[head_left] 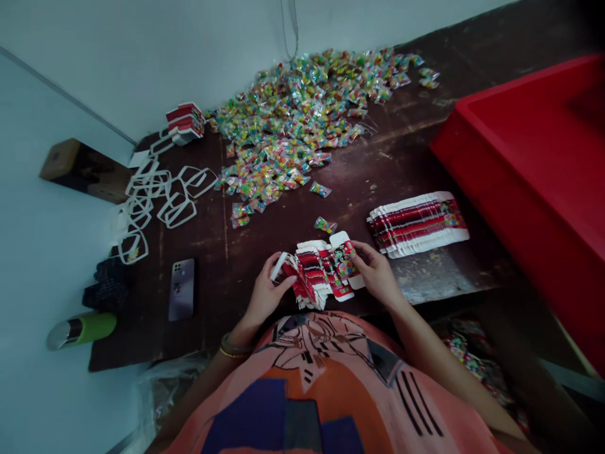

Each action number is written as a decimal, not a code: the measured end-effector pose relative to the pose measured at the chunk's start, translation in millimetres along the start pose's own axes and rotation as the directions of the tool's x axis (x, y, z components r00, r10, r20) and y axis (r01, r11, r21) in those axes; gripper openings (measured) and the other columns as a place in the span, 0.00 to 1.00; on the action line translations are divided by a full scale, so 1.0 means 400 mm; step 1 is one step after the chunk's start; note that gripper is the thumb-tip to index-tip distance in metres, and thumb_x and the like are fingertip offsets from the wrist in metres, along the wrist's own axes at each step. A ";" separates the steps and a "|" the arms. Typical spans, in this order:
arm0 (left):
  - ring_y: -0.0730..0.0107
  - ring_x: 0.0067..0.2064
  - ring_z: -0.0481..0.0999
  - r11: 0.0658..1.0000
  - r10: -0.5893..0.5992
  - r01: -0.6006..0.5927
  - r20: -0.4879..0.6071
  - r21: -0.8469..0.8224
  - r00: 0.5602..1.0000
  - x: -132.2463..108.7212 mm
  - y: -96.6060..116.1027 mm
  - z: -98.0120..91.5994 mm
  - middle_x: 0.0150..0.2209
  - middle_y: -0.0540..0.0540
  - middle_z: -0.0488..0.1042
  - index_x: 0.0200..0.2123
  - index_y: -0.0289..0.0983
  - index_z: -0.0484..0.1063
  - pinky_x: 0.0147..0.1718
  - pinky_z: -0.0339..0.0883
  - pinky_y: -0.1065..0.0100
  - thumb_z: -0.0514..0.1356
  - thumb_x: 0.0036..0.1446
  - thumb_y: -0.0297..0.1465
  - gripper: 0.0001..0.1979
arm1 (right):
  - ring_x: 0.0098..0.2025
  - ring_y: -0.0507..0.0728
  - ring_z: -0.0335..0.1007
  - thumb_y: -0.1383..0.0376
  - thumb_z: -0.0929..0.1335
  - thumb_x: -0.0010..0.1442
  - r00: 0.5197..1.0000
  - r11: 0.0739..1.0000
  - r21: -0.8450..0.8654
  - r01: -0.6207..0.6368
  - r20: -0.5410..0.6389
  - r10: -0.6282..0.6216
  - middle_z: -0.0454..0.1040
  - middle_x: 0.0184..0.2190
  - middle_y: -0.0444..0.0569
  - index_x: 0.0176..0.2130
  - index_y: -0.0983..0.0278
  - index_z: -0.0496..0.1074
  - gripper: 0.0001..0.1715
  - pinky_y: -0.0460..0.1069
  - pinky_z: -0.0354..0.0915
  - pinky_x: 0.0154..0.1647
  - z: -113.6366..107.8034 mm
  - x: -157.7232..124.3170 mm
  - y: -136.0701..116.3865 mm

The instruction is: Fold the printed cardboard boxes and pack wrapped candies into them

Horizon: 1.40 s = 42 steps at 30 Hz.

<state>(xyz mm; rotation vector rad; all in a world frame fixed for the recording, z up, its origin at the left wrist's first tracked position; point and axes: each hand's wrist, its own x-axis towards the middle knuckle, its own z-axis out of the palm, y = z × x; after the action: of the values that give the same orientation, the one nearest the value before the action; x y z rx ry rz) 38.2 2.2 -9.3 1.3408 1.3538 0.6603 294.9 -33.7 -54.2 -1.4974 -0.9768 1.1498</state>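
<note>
A stack of flat, red printed cardboard boxes [311, 271] lies fanned out at the table's front edge, between my hands. My left hand [268, 287] is closed around the stack's left end, where a white paper band [278, 266] shows by the fingers. At the other end, my right hand [373, 271] pinches the edge of the foremost flat box [344, 266], whose white flaps stick out. Just beyond lies a small clear packet of colourful candies [326, 225]. To the right rests a second row of flat red boxes [418, 224].
A large heap of candy packets [302, 113] covers the table's back. Loose white bands [155, 189] lie at left, near a banded red stack [185, 123] and a brown box [85, 169]. A phone [182, 290] and green bottle [85, 330] are front left. A red bin [520, 157] stands right.
</note>
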 end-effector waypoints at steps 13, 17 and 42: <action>0.70 0.34 0.73 0.968 0.030 -0.014 -0.058 0.252 0.998 -0.004 0.012 -0.004 0.34 0.50 0.74 0.53 0.39 0.60 0.38 0.66 0.68 0.64 0.50 0.36 0.28 | 0.46 0.61 0.67 0.64 0.64 0.60 0.982 0.897 -0.413 0.155 -0.039 -0.187 0.72 0.45 0.55 0.53 0.64 0.68 0.21 0.57 0.64 0.49 0.037 -0.023 -0.011; 0.68 0.32 0.74 0.860 0.055 0.020 -0.133 0.511 0.990 -0.015 0.033 -0.001 0.35 0.49 0.76 0.53 0.43 0.64 0.36 0.66 0.67 0.64 0.50 0.41 0.27 | 0.51 0.64 0.62 0.66 0.64 0.60 0.954 0.690 -0.690 0.217 -0.001 -0.300 0.68 0.49 0.56 0.50 0.63 0.71 0.19 0.60 0.60 0.53 0.052 -0.035 -0.005; 0.70 0.27 0.74 0.948 0.073 0.080 -0.455 0.309 0.888 0.045 0.010 -0.204 0.31 0.46 0.76 0.50 0.36 0.69 0.30 0.71 0.68 0.55 0.58 0.42 0.21 | 0.56 0.69 0.61 0.69 0.63 0.57 0.977 0.415 -0.884 0.214 0.185 -0.111 0.52 0.63 0.66 0.67 0.67 0.42 0.43 0.59 0.67 0.47 0.139 -0.063 -0.137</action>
<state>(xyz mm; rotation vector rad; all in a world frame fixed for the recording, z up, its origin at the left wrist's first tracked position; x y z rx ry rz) -31.6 42.9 11.8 1.4927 1.9150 0.8172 233.1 -34.3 -0.2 -2.1013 -1.9775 0.4895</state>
